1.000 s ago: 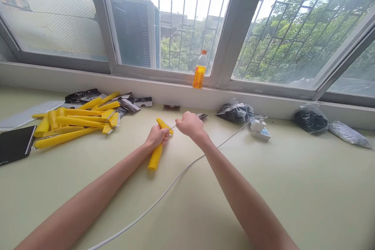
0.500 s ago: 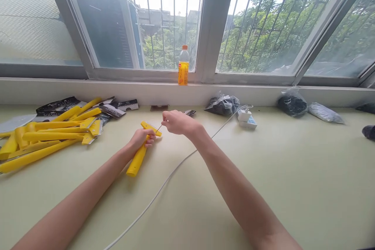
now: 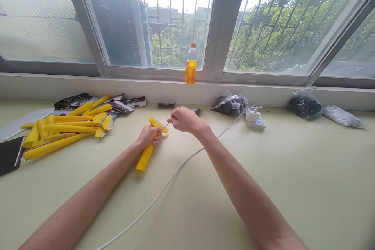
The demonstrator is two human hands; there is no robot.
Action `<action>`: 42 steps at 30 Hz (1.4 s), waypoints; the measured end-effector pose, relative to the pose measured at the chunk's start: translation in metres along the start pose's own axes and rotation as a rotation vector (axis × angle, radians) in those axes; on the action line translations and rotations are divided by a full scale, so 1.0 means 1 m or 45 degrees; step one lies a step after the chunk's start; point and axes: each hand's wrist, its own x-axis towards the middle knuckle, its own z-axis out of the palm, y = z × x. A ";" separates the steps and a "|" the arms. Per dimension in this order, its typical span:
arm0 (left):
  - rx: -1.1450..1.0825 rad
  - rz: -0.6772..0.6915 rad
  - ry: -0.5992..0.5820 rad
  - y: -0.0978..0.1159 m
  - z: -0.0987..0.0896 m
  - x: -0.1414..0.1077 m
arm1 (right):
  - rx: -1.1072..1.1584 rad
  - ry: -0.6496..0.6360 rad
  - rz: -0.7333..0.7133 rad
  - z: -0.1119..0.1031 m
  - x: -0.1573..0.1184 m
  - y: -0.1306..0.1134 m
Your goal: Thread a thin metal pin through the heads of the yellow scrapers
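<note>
My left hand [image 3: 150, 136] is wrapped around a yellow scraper [image 3: 144, 160] near its head, with the long handle lying toward me on the table. The scraper's wide head [image 3: 158, 124] shows a pale metal strip along its far edge. My right hand [image 3: 185, 119] is closed just to the right of the head. Its fingers pinch a thin metal rod [image 3: 165, 126], perhaps a hex key, whose tip points down at the head. Where the tip meets the scraper is too small to make out.
Several yellow scrapers [image 3: 70, 128] lie piled on the left, by black packaging [image 3: 73, 100] and a dark flat object [image 3: 11, 155]. A white cable [image 3: 178, 170] crosses the table to a charger [image 3: 253, 115]. Bagged dark items [image 3: 230, 104] and a drink bottle [image 3: 191, 66] are at the back.
The whole view has shifted, so things sit farther right and the dark flat object shows at left. Both hands keep their hold on the scraper and the rod.
</note>
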 end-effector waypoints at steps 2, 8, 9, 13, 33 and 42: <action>0.009 0.004 0.001 0.000 0.001 0.000 | 0.000 0.023 0.014 0.001 0.000 -0.005; 0.009 0.025 0.014 0.002 0.006 -0.004 | 0.184 -0.001 0.207 -0.002 -0.002 -0.013; 0.008 0.028 0.013 0.002 0.006 -0.004 | 0.231 -0.015 0.247 -0.003 -0.002 -0.013; -0.004 0.031 0.015 0.000 0.004 -0.001 | 0.317 -0.004 0.360 -0.002 -0.002 -0.016; 0.203 0.174 -0.037 -0.006 0.009 -0.009 | 0.534 0.030 0.326 -0.038 -0.010 -0.010; -0.071 0.253 -0.319 -0.004 -0.002 -0.009 | 0.569 0.009 0.235 -0.053 -0.022 -0.015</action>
